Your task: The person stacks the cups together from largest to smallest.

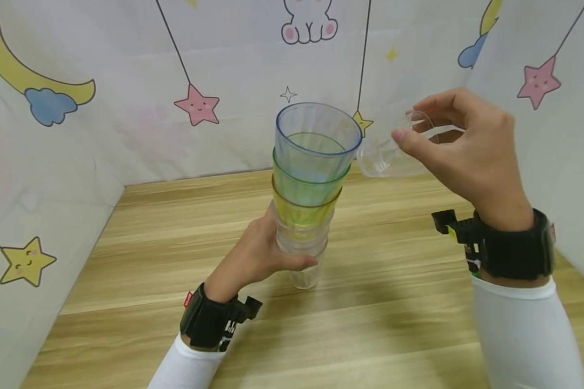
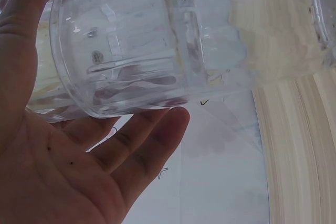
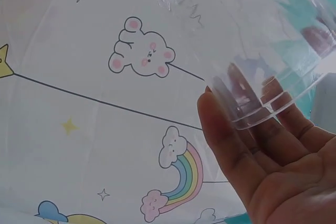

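Observation:
My left hand grips a tall nested stack of clear and tinted plastic cups round its lower part. A blue-rimmed cup tops the stack, above a green cup and a yellow cup. Clear cups make up the lower end. In the left wrist view, the fingers and palm lie round a clear ribbed cup. To the right of the stack's top, my right hand pinches a separate clear cup by one end. That cup is tilted, its far end close beside the blue-rimmed cup.
Below the hands is a wood-grain table. A white cloth backdrop with printed stars, moons and a bear rises along its back and sides. Both wrists wear black camera straps.

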The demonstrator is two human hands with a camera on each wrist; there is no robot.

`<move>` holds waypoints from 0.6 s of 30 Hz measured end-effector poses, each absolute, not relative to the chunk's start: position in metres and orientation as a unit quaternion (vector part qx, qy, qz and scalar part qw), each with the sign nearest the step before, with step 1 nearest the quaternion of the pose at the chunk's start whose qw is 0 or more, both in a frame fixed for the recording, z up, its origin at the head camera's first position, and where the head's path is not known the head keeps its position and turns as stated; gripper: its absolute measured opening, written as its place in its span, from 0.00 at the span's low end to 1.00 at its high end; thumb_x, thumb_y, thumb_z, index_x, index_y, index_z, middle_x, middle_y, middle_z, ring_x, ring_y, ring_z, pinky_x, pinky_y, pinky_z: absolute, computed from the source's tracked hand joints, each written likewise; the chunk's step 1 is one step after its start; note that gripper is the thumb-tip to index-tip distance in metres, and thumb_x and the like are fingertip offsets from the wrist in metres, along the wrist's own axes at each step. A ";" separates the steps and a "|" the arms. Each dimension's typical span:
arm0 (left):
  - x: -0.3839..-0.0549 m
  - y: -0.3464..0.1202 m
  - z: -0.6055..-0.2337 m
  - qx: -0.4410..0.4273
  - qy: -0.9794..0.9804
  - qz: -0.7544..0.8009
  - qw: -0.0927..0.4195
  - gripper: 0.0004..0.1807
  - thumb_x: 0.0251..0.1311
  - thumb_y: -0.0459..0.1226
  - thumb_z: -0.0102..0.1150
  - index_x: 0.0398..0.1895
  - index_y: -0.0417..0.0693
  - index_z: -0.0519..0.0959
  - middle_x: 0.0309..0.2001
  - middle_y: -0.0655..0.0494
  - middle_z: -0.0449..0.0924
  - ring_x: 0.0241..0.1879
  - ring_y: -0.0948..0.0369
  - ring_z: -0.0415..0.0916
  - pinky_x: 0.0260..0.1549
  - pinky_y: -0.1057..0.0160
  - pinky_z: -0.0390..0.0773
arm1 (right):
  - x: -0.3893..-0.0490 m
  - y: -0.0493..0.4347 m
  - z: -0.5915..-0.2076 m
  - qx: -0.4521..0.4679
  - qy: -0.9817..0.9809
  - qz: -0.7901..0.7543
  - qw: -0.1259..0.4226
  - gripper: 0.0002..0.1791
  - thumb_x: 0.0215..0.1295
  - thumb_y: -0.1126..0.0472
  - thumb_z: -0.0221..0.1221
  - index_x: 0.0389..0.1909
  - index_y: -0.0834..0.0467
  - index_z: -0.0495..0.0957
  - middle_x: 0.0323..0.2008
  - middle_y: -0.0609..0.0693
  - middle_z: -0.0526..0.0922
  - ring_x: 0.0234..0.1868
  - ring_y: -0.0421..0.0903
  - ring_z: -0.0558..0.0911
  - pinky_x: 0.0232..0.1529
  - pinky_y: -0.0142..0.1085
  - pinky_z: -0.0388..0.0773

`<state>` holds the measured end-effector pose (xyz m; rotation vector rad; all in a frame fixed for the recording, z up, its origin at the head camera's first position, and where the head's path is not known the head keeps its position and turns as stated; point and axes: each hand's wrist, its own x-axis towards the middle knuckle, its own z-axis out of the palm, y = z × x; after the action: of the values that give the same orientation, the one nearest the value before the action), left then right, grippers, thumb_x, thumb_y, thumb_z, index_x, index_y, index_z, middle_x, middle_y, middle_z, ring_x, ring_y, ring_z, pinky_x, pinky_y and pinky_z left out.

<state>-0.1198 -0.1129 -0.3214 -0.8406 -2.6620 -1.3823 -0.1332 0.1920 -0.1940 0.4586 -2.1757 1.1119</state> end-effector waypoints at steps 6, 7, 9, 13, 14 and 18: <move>-0.119 -0.113 -0.321 -0.263 -0.857 -0.444 0.009 0.50 0.42 0.47 0.84 0.68 0.65 0.62 0.54 0.63 0.78 0.53 0.62 0.77 0.52 0.53 0.77 | -0.133 0.188 -0.183 0.185 -0.824 0.409 0.346 0.17 0.55 0.58 0.74 0.46 0.58 0.86 0.41 0.46 0.86 0.39 0.35 0.83 0.39 0.22 0.77; -0.119 -0.113 -0.321 -0.264 -0.856 -0.445 0.008 0.50 0.42 0.47 0.84 0.68 0.65 0.62 0.55 0.63 0.78 0.53 0.62 0.77 0.52 0.53 0.77 | -0.133 0.188 -0.182 0.187 -0.822 0.409 0.349 0.17 0.55 0.58 0.73 0.46 0.58 0.86 0.40 0.45 0.86 0.39 0.35 0.83 0.39 0.22 0.77; -0.119 -0.113 -0.321 -0.265 -0.854 -0.448 0.005 0.50 0.42 0.47 0.84 0.67 0.65 0.62 0.55 0.64 0.78 0.53 0.63 0.77 0.52 0.53 0.77 | -0.133 0.187 -0.179 0.189 -0.819 0.410 0.354 0.17 0.56 0.59 0.73 0.46 0.59 0.87 0.39 0.43 0.86 0.39 0.35 0.83 0.40 0.22 0.77; -0.119 -0.113 -0.320 -0.271 -0.850 -0.451 0.003 0.49 0.43 0.47 0.84 0.67 0.65 0.62 0.55 0.64 0.78 0.53 0.63 0.77 0.52 0.53 0.77 | -0.133 0.185 -0.172 0.192 -0.811 0.413 0.367 0.18 0.56 0.58 0.72 0.47 0.60 0.87 0.39 0.40 0.85 0.39 0.35 0.83 0.40 0.23 0.77; -0.119 -0.113 -0.320 -0.272 -0.850 -0.451 0.002 0.49 0.43 0.47 0.84 0.67 0.65 0.62 0.55 0.64 0.78 0.53 0.63 0.77 0.52 0.53 0.77 | -0.133 0.185 -0.170 0.193 -0.809 0.412 0.371 0.18 0.56 0.58 0.72 0.47 0.60 0.87 0.39 0.40 0.86 0.40 0.35 0.83 0.41 0.23 0.77; -0.119 -0.113 -0.319 -0.272 -0.852 -0.448 0.001 0.50 0.43 0.47 0.84 0.67 0.66 0.62 0.55 0.64 0.77 0.54 0.63 0.76 0.52 0.53 0.77 | -0.133 0.182 -0.161 0.205 -0.804 0.394 0.395 0.19 0.57 0.55 0.71 0.48 0.57 0.88 0.41 0.44 0.87 0.40 0.35 0.83 0.42 0.24 0.78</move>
<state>-0.1186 -0.1134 -0.3194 -0.8525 -2.6736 -1.4059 -0.1329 0.1822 -0.1613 0.5188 -2.0397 0.9990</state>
